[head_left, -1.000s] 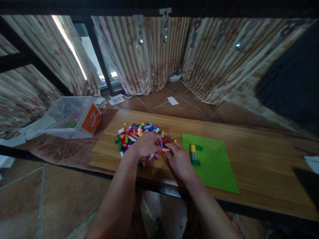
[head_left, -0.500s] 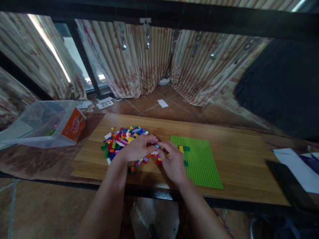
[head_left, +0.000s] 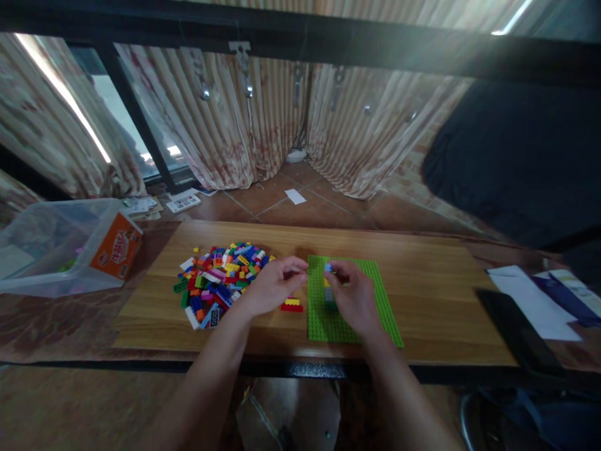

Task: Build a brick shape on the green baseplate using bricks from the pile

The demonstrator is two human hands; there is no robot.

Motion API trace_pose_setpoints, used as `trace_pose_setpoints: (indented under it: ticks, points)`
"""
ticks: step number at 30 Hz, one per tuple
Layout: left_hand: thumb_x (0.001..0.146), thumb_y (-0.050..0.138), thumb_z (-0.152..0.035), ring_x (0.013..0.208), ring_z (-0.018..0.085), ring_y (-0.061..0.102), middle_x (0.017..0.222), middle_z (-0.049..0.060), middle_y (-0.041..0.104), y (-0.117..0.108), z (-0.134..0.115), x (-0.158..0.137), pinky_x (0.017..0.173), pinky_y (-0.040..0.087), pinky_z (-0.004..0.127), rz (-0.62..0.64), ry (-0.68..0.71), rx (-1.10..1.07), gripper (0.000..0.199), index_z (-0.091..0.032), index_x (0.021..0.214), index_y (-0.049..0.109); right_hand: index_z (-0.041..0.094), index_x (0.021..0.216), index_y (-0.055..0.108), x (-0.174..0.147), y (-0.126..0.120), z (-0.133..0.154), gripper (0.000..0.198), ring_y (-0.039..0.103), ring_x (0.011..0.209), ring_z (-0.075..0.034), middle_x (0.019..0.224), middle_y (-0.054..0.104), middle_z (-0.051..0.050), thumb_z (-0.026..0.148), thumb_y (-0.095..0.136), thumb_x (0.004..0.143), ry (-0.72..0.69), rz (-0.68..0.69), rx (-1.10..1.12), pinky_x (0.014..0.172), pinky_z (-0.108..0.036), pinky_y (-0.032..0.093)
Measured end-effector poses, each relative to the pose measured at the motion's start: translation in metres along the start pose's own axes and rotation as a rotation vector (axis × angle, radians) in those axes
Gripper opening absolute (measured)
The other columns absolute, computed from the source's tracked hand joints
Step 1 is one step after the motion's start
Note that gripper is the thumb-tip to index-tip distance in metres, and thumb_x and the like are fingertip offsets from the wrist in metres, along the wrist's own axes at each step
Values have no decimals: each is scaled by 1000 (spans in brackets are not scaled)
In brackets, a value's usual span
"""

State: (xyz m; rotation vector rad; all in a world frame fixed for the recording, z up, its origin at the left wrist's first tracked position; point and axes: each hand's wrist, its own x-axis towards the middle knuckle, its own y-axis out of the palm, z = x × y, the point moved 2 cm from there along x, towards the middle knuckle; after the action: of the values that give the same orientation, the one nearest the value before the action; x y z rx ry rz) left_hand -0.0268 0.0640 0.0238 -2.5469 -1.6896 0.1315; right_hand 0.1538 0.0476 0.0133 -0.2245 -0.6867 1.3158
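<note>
My right hand (head_left: 355, 297) is over the green baseplate (head_left: 345, 329), its thumb and fingers pinching a small light blue brick (head_left: 328, 268). Below that brick, a few yellow, pale and green bricks (head_left: 329, 294) show on the plate, partly covered by my right hand. My left hand (head_left: 275, 285) hovers between the brick pile (head_left: 220, 282) and the plate, fingers stretched forward and a little apart, with nothing visible in them. A red brick with a yellow one (head_left: 292, 305) lies on the board just right of my left hand.
A wooden board (head_left: 436, 300) lies under everything. At the far left stands a clear plastic bin (head_left: 61, 244) with an orange label. A dark flat object (head_left: 516, 332) and white papers (head_left: 530, 304) lie at the right. A black bar (head_left: 300, 41) crosses high in front.
My hands, together near the pile before, have parted. The right moved over the baseplate with the light blue brick; the left let go and stays beside the pile. The view shifted slightly right.
</note>
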Motion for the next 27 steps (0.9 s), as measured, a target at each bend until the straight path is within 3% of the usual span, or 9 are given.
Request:
trace_pose_setpoints:
  ticks: [6,9,12,18,23,27]
  points:
    - [82,54,-18,84,16,65,92,6,71,42,2,-2,77,51,29,8,64,236,19,-15,97,65,15,92,68,2,-42,-47,27,64,74,-21,85,70,-9,36,59,79,142,21,-130,72,-38,51]
    - [81,55,-17,82,16,65,90,6,71,44,1,-2,76,50,28,-2,104,264,21,-15,98,66,16,93,68,-4,-40,-47,29,64,74,-21,86,70,-8,39,61,78,138,69,-130,71,-37,51]
    - [82,56,-19,82,15,64,91,6,71,20,2,1,76,50,27,-109,136,215,19,-15,97,67,19,94,67,-15,-18,-29,25,64,76,-20,88,69,-7,39,60,80,40,155,-101,72,-35,50]
    - [79,60,-21,80,14,64,91,6,70,-54,2,-11,75,51,26,-449,110,78,19,-14,96,65,22,99,67,-37,37,10,20,64,85,-21,95,67,-6,30,52,87,-200,388,-96,78,-36,49]
    - [75,63,-26,75,13,64,83,4,70,-89,0,-30,72,51,26,-635,93,42,19,-14,90,66,21,103,66,-39,61,20,22,62,80,-20,94,66,-7,27,50,90,-266,395,-140,76,-36,49]
    - [72,64,-26,71,12,63,78,2,69,-101,0,-40,68,50,24,-692,80,-14,19,-14,88,65,20,111,65,-39,74,31,27,61,86,-22,96,66,-8,27,49,90,-313,290,-170,80,-38,50]
